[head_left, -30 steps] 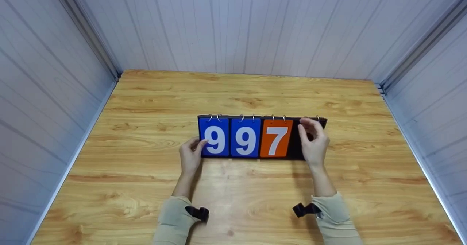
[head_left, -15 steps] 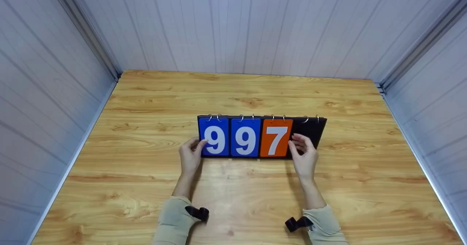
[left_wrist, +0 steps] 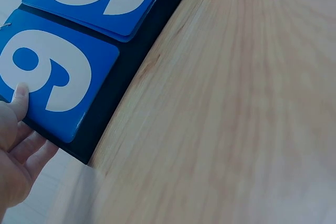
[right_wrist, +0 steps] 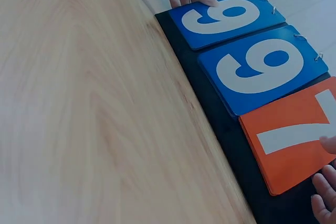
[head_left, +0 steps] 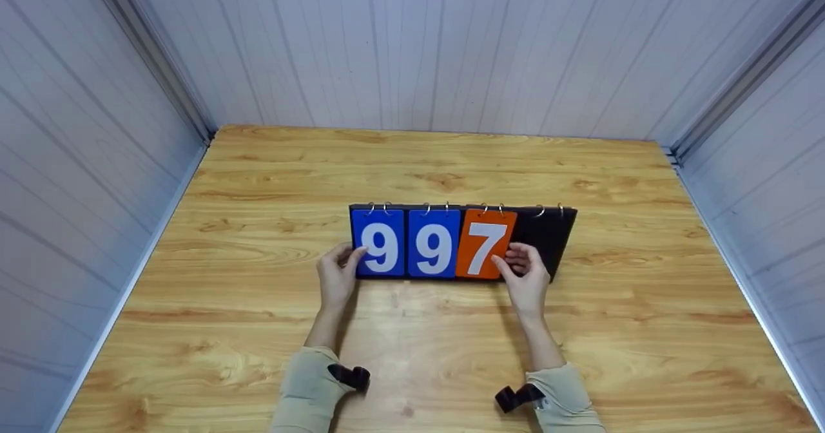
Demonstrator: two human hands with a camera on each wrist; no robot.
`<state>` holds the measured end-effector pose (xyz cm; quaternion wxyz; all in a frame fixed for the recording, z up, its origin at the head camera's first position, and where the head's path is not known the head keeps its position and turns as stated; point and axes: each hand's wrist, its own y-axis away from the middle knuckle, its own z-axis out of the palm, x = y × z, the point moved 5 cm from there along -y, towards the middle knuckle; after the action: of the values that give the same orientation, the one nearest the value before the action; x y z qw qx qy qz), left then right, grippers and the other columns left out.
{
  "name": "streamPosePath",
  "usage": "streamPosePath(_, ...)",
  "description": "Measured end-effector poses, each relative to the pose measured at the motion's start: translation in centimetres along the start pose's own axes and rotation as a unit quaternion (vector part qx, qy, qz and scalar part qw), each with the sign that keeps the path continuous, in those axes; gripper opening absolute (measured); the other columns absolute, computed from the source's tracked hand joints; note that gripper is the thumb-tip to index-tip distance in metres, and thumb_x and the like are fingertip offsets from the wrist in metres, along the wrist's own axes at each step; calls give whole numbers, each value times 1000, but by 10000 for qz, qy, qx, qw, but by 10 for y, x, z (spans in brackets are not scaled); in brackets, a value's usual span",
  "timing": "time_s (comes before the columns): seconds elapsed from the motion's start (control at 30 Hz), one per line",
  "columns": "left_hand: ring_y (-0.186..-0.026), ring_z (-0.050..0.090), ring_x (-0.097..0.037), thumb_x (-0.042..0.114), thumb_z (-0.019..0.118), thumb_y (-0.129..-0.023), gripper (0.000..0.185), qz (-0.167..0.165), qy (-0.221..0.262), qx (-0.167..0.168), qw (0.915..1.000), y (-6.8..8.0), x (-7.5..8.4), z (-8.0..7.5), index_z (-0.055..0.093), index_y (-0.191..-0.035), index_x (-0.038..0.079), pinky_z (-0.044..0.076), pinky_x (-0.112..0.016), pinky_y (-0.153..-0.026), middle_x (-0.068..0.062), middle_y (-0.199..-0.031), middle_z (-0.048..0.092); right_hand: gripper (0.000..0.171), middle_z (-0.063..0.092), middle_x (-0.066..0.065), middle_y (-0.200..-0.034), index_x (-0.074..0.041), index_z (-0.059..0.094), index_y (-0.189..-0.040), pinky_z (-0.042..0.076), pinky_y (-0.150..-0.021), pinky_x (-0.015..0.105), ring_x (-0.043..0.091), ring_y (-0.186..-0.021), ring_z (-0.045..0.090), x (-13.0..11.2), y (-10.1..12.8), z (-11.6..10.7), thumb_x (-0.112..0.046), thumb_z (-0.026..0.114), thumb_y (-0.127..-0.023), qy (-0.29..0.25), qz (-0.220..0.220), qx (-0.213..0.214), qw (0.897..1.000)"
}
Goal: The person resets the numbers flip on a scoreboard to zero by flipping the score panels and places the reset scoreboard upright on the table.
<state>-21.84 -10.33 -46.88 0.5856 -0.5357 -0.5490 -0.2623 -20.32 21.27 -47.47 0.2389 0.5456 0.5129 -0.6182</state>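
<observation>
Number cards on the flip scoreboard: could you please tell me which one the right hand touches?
The orange 7 card, rightmost of three: the right hand rests its thumb on it. The left 9 card and middle 9 card are blue.

Blue cards, orange card, black board

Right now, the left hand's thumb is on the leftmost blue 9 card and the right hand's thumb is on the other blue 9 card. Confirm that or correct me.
One part is wrong: the thumb of the right hand is on the orange 7 card, as the right wrist view shows. The left hand does have its thumb on the leftmost blue 9 card.
</observation>
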Motion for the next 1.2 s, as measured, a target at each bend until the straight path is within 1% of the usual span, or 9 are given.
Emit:
streamPosePath(0.1, -70, 61, -30, -2, 65, -77, 12, -3, -6, -4, 10000, 0, 0, 0, 64, -82, -13, 51, -29, -64, -23, -76, 64, 32, 57, 27, -80, 14, 55, -92, 46, -61, 22, 29, -69, 56, -10, 2, 1, 5, 73, -68, -36, 69, 31, 10000)
streamPosePath(0.2, -70, 61, -30, -2, 65, -77, 12, 12, -30, 12, 10000, 0, 0, 0, 63, -82, -13, 51, -30, -64, -23, -76, 64, 31, 57, 27, -76, 14, 55, -89, 45, -59, 17, 23, -65, 55, -12, 3, 1, 4, 74, -67, -86, 153, 65, 9998)
streamPosePath(0.47, -70, 61, -31, -2, 65, -77, 11, -4, 67, 35, 10000, 0, -1, 0, 63, -81, -13, 49, -21, -62, -23, -75, 64, 23, 57, 27, -74, 16, 56, -81, 45, -59, 17, 17, -62, 55, -12, 2, -3, 8, 72, -67, -217, 185, 69, 9996)
streamPosePath(0.57, -70, 61, -31, -2, 65, -77, 12, -39, 112, 30, 9999, 0, -1, 0, 63, -81, -13, 48, -19, -62, -23, -75, 64, 21, 58, 27, -74, 16, 57, -81, 46, -59, 17, 17, -62, 56, -13, 3, -5, 9, 71, -68, -233, 199, 47, 9995)
streamPosePath(0.7, -70, 61, -31, -2, 65, -77, 12, -35, 113, 38, 9999, 0, -1, 0, 63, -81, -13, 48, -19, -62, -23, -75, 64, 19, 60, 26, -75, 15, 59, -83, 47, -59, 17, 19, -63, 57, -18, 4, -10, 8, 70, -69, -133, 166, 68, 9998)
streamPosePath(0.93, -70, 61, -31, -2, 65, -77, 12, -1, 123, 39, 9999, 0, -3, 1, 63, -81, -13, 48, -19, -61, -23, -75, 63, 17, 61, 24, -77, 14, 61, -85, 47, -58, 18, 19, -64, 57, -26, 10, -17, 7, 69, -71, -32, 22, 36, 10000)
streamPosePath(1.07, -69, 61, -31, -3, 65, -77, 11, -7, 155, 33, 9999, 0, -5, 1, 63, -81, -13, 47, -17, -60, -23, -74, 63, 16, 60, 24, -79, 14, 62, -84, 46, -56, 16, 16, -63, 56, -32, 12, -23, 8, 69, -71, 74, -209, 44, 9997)
streamPosePath(1.13, -69, 61, -31, -2, 65, -77, 12, -14, 188, 23, 9998, 0, -5, 1, 63, -82, -13, 48, -17, -60, -23, -75, 63, 15, 59, 24, -79, 13, 63, -84, 45, -56, 15, 15, -64, 54, -35, 13, -25, 8, 69, -71, 13, -254, 20, 9997)
streamPosePath(1.2, -70, 61, -32, -2, 65, -78, 12, -30, 231, 14, 9997, 0, -6, 1, 63, -82, -13, 48, -17, -60, -24, -75, 63, 13, 59, 22, -79, 14, 63, -84, 46, -57, 16, 12, -64, 55, -33, 12, -28, 7, 67, -73, -244, -161, -87, 9995)
